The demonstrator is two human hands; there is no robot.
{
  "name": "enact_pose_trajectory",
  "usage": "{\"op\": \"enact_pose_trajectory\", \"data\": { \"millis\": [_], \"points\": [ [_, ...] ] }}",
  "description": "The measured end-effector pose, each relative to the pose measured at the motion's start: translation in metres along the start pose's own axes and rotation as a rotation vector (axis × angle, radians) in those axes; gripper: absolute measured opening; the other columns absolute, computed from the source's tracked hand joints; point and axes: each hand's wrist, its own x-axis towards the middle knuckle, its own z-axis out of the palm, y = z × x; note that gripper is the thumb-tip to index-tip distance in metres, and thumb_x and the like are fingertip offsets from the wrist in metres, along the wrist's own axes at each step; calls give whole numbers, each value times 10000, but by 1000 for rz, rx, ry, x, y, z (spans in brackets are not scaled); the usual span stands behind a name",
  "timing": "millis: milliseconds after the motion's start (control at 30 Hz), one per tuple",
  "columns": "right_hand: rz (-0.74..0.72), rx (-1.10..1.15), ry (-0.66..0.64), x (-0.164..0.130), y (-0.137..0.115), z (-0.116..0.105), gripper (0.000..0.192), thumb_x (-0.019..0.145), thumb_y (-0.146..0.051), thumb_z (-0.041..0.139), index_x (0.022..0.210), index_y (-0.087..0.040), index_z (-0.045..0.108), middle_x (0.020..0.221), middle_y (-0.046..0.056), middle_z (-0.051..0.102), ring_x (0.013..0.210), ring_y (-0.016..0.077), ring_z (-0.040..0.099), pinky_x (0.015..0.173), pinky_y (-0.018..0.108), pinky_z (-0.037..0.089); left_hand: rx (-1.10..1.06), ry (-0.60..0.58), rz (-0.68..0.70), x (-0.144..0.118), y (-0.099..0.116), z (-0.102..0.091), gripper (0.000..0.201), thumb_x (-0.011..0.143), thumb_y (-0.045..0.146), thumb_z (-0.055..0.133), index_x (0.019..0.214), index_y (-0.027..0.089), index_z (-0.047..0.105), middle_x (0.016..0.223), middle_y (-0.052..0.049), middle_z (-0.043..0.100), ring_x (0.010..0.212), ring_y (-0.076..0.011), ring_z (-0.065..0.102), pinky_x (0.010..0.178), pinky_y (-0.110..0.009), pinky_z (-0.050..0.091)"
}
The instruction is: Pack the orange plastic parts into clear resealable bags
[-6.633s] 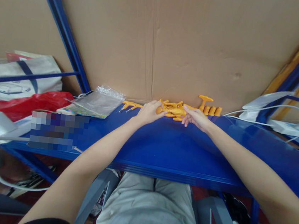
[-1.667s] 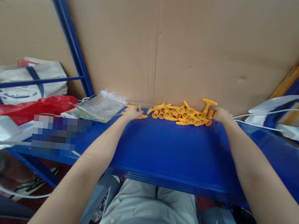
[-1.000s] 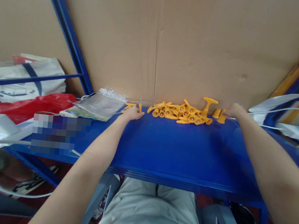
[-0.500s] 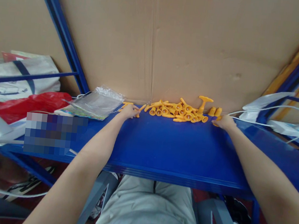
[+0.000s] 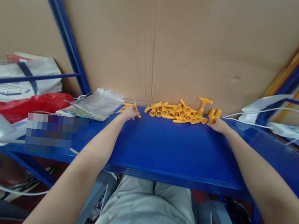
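Observation:
My left hand point(image 5: 130, 113) is at the back of the blue table, fingers closed around a yellow T-handled corkscrew point(image 5: 136, 108) whose thin metal spiral points upward. More yellow handles and spirals lie right beside these fingers, partly hidden by them. At the right end, my right hand point(image 5: 216, 126) has its fingers curled against a yellow bell-shaped piece point(image 5: 212, 120); the fingertips are partly hidden. Two yellow cone-shaped pieces point(image 5: 218, 113) stand upright just behind it. Between my hands lies a pile of yellow bell-ended T-handle pieces point(image 5: 177, 110), with one T-handle point(image 5: 205, 100) upright at its right.
Tall cardboard point(image 5: 199, 42) backs the blue table point(image 5: 167, 146). On the left are a clear plastic bag point(image 5: 99, 103), a red bag point(image 5: 40, 102) and a cloth bag point(image 5: 5, 79). White cables point(image 5: 270, 107) run at the right. Blue posts point(image 5: 64, 31) frame both sides.
My right hand has shifted slightly left, closer to the upright cone-shaped pieces. The metal spiral at my left hand has swung from slanting rightward to pointing up.

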Motion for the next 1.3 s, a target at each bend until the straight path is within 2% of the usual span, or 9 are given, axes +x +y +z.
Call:
{"op": "enact_pose_trajectory", "data": {
  "millis": [133, 300, 433, 533, 667, 767, 867, 1067, 1300],
  "points": [
    [80, -246, -189, -5, -13, -12, 350, 823, -373, 598, 1071, -131, 648, 1128, 233, 687, 1110, 388, 658, 885, 532, 512, 20, 24, 14, -1, 2, 1, 318, 966, 308, 482, 1187, 115, 605, 877, -141, 762, 614, -189, 697, 496, -229, 465],
    [58, -297, -169, -9, -25, -31, 452, 826, -314, 618, 1247, -148, 623, 1220, 201, 676, 1178, 366, 635, 928, 488, 508, 59, 104, 29, -1, 5, 2, 293, 993, 275, 411, 1191, 146, 584, 1028, -163, 748, 853, -240, 739, 664, -275, 527],
    [30, -197, -77, -7, -28, -40, 347, 780, -279, 691, 1112, -178, 695, 1074, 141, 731, 1071, 325, 685, 850, 386, 538, 99, 260, 126, -2, 6, 0, 223, 957, 268, 490, 1147, 212, 593, 1142, -104, 725, 1095, -239, 679, 855, -282, 509],
    [28, -51, -15, -6, -32, -44, 239, 760, -282, 728, 984, -196, 730, 922, 86, 745, 938, 291, 710, 771, 352, 542, 86, 332, 215, -5, 8, 0, 256, 952, 263, 488, 1181, 197, 580, 1164, -116, 706, 1133, -248, 652, 921, -312, 493],
    [-24, 269, 27, -8, -45, -42, 317, 734, -351, 771, 971, -144, 732, 835, 78, 730, 810, 257, 700, 695, 351, 553, 83, 405, 334, -11, 17, 3, 305, 927, 258, 503, 1211, 167, 567, 1168, -139, 674, 1123, -262, 643, 947, -339, 489],
    [-98, 530, -20, -14, -63, -39, 397, 741, -375, 775, 1043, -125, 713, 894, 106, 736, 793, 241, 696, 689, 370, 580, 92, 396, 424, -17, 25, 6, 337, 910, 249, 516, 1232, 163, 560, 1157, -139, 669, 1110, -265, 643, 954, -353, 490],
    [-161, 633, -80, -22, -82, -35, 406, 733, -400, 789, 1043, -147, 716, 904, 103, 732, 783, 233, 701, 715, 386, 600, 147, 336, 509, -23, 33, 9, 357, 895, 241, 526, 1244, 174, 564, 1160, -127, 677, 1110, -263, 643, 949, -359, 496],
    [-391, 663, -121, -32, -104, -22, 451, 682, -471, 813, 1000, -162, 727, 868, 82, 724, 743, 214, 688, 668, 358, 596, 240, 264, 599, -35, 46, 14, 393, 895, 259, 518, 1279, 202, 577, 1165, -111, 699, 1101, -267, 652, 930, -374, 511],
    [-433, 624, -89, -34, -108, -12, 475, 682, -513, 790, 986, -155, 720, 843, 81, 719, 760, 240, 682, 682, 378, 575, 268, 234, 624, -41, 49, 15, 427, 908, 265, 512, 1328, 202, 563, 1187, -119, 699, 1111, -266, 657, 939, -367, 507]
  ]
}}
